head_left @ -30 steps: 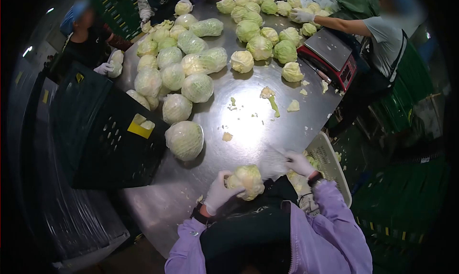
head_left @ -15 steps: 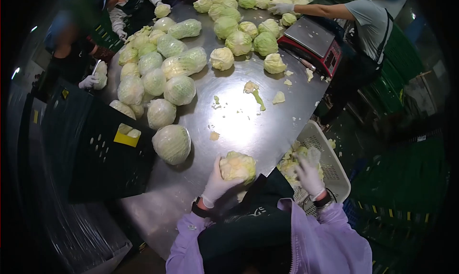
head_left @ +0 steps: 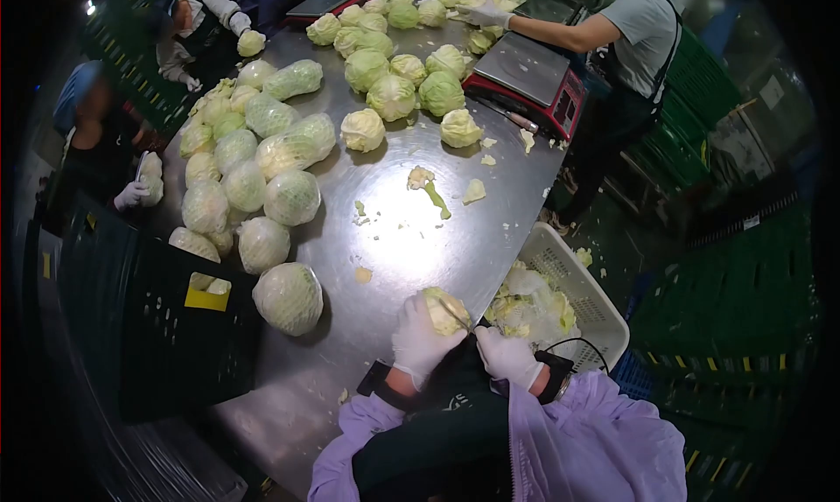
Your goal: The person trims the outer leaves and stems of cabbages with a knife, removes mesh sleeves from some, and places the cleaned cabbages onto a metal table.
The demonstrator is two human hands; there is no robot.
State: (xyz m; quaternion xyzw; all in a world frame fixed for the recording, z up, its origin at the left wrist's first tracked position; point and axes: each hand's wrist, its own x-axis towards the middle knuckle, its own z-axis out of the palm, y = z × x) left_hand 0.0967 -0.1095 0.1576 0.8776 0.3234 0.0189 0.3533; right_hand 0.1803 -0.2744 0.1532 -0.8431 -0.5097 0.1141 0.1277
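Here the left hand (head_left: 420, 340) wraps its grip round the cabbage (head_left: 444, 309) at the near edge of the table (head_left: 394, 239), seemingly steadying it beside the scrap basket (head_left: 577, 279), while the right hand (head_left: 507, 358) curls closed just below, contents unclear.

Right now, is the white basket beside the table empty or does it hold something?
Partly filled: loose cabbage leaves lie heaped in the white basket, while its far end shows bare mesh.

No legible text — apron lettering (head_left: 457, 403) blurred
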